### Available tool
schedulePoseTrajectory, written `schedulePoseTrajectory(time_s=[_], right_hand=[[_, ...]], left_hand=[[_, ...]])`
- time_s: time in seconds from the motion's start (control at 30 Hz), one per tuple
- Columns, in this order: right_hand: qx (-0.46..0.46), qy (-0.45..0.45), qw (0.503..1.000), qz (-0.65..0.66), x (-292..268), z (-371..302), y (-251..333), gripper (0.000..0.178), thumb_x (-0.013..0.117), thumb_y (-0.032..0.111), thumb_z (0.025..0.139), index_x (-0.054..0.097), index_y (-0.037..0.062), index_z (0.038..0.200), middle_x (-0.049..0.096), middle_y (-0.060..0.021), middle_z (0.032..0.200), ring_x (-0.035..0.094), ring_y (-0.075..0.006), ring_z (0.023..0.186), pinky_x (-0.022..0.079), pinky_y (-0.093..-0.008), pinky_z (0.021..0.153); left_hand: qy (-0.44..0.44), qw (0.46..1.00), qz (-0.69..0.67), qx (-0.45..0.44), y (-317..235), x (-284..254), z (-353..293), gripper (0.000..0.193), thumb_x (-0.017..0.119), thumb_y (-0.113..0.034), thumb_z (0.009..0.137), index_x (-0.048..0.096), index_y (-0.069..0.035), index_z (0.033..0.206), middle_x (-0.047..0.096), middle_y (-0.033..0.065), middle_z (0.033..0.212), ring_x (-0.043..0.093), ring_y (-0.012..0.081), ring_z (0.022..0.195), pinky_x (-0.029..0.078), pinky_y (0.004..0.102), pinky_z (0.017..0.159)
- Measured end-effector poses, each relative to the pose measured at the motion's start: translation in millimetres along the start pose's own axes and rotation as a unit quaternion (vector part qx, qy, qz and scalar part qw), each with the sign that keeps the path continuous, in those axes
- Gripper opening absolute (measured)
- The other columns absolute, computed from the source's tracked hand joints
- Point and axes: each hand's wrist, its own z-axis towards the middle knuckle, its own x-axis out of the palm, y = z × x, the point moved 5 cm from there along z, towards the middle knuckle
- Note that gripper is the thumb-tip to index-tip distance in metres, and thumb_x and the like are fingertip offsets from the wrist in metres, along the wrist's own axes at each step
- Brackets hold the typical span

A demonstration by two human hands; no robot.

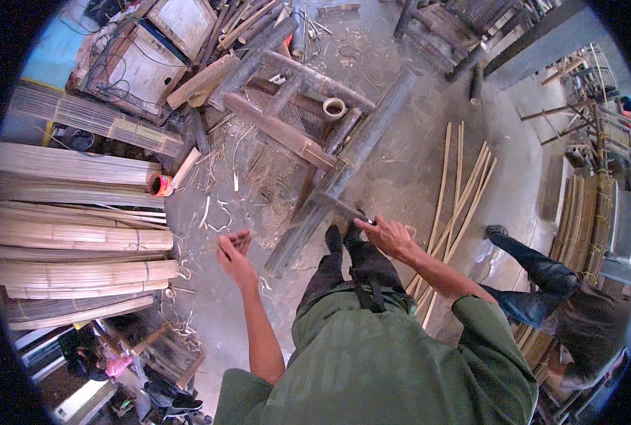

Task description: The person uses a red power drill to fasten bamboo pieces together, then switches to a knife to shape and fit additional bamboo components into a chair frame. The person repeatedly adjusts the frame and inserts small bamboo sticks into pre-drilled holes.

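My right hand [392, 237] is closed round the handle of a knife [352, 213], whose dark blade points to the left over a long wooden beam [344, 173]. The beam runs slantwise across the floor in front of my feet. Out to the left, away from the beam, my left hand [236, 256] has its fingers curled together. Something thin and pale seems to be at its fingertips, too faint to name. Against the beam's far side rests a low wooden frame [258, 122], with a pale round cup [334, 108] on it.
Bundles of split bamboo [81, 230] lie at the left beside an orange-red can [161, 185]. Long bamboo strips [458, 188] lie on the floor to the right. Another person [563, 304] is at the far right. Shavings [258, 170] litter the floor.
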Motion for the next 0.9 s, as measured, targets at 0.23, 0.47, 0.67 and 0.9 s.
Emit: schedulePoseTrajectory(time_s=[0.23, 0.47, 0.67, 0.9], right_hand=[[0.149, -0.305, 0.936, 0.091, -87, 15, -71, 0.052, 0.060, 0.023, 0.088, 0.043, 0.0154, 0.136, 0.062, -0.0223, 0.094, 0.064, -0.0374, 0.084, 0.049, -0.0465, 0.073], [0.184, -0.307, 0.895, 0.268, -72, -5, -54, 0.021, 0.066, 0.024, 0.081, 0.065, 0.0037, 0.086, 0.063, -0.0056, 0.068, 0.061, -0.0129, 0.066, 0.047, -0.0321, 0.057], [0.187, -0.161, 0.909, 0.336, -42, -10, -51, 0.029, 0.064, 0.027, 0.075, 0.066, 0.0018, 0.091, 0.065, -0.0096, 0.070, 0.062, -0.0167, 0.066, 0.049, -0.0320, 0.064], [0.095, -0.138, 0.911, 0.377, -94, -4, -116, 0.035, 0.068, 0.025, 0.074, 0.063, 0.0011, 0.099, 0.063, -0.0101, 0.075, 0.054, -0.0140, 0.069, 0.046, -0.0316, 0.066]], left_hand=[[-0.008, 0.997, -0.032, -0.073, 35, -18, -37, 0.039, 0.039, -0.037, 0.101, 0.052, -0.002, 0.089, 0.065, 0.0142, 0.091, 0.064, 0.0205, 0.081, 0.054, 0.0331, 0.076], [0.116, 0.990, -0.018, -0.076, 47, 75, -42, 0.046, 0.036, -0.038, 0.102, 0.058, 0.000, 0.087, 0.066, 0.0114, 0.087, 0.064, 0.0184, 0.080, 0.053, 0.0328, 0.076], [0.253, 0.964, 0.072, -0.046, 44, 179, -51, 0.046, 0.037, -0.037, 0.102, 0.058, 0.000, 0.087, 0.066, 0.0101, 0.086, 0.065, 0.0188, 0.083, 0.055, 0.0341, 0.076], [0.293, 0.909, -0.177, -0.237, 65, 304, -78, 0.038, 0.040, -0.037, 0.101, 0.052, -0.003, 0.090, 0.064, 0.0125, 0.088, 0.066, 0.0257, 0.087, 0.055, 0.0400, 0.079]])
